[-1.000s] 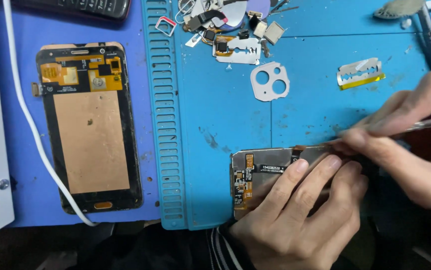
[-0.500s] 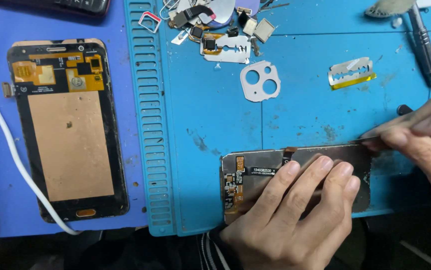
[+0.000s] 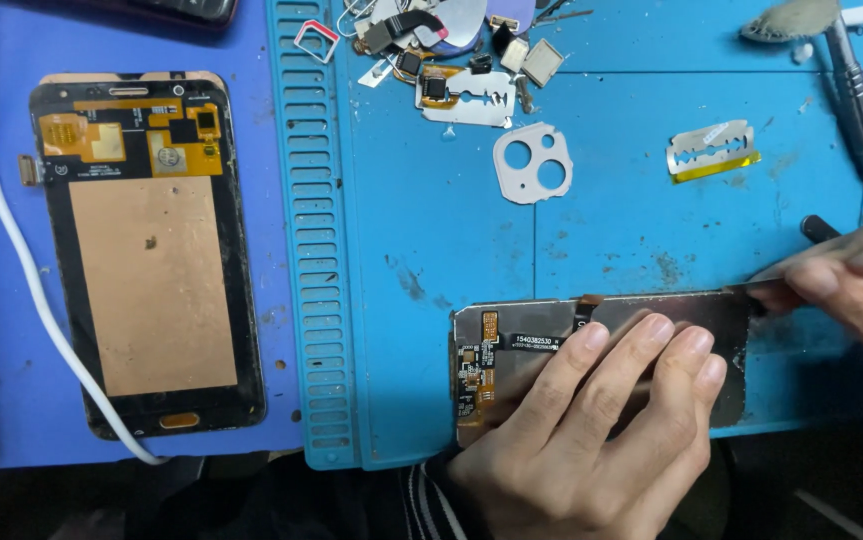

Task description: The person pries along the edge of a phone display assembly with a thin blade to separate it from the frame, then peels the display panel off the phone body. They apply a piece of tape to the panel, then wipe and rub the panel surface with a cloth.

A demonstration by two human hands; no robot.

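The left hand (image 3: 591,430) lay flat and open, fingers spread, pressing down on a rectangular phone display panel with a bare metallic back and an orange flex strip (image 3: 481,365), which rested lengthwise near the front edge of the light blue ribbed silicone work mat (image 3: 431,240). The right hand (image 3: 851,285) was closed in a pinch around a thin metal prying blade (image 3: 781,268), whose tip met the panel's far right top corner, just at its edge. Judging by that, the separating work seemed to be at an early or middle point: the blade sat at one corner only, the panel looked whole and in one piece, and no layer appeared lifted along the visible long edge, though the fingers hid much of its middle. Around it lay signs of stripping already done: a grey camera bezel with two round holes (image 3: 533,163), a silver razor blade with yellow tape (image 3: 713,152), and a heap of small loose phone parts (image 3: 451,60) at the mat's far edge. A dark metal screwdriver (image 3: 856,95) lay at the far right, untouched. Well apart to the left, on the darker blue surface (image 3: 1,400), a second black-framed display with a copper-coloured back (image 3: 146,255) lay face down beside a white cable (image 3: 21,260), handled by neither hand.
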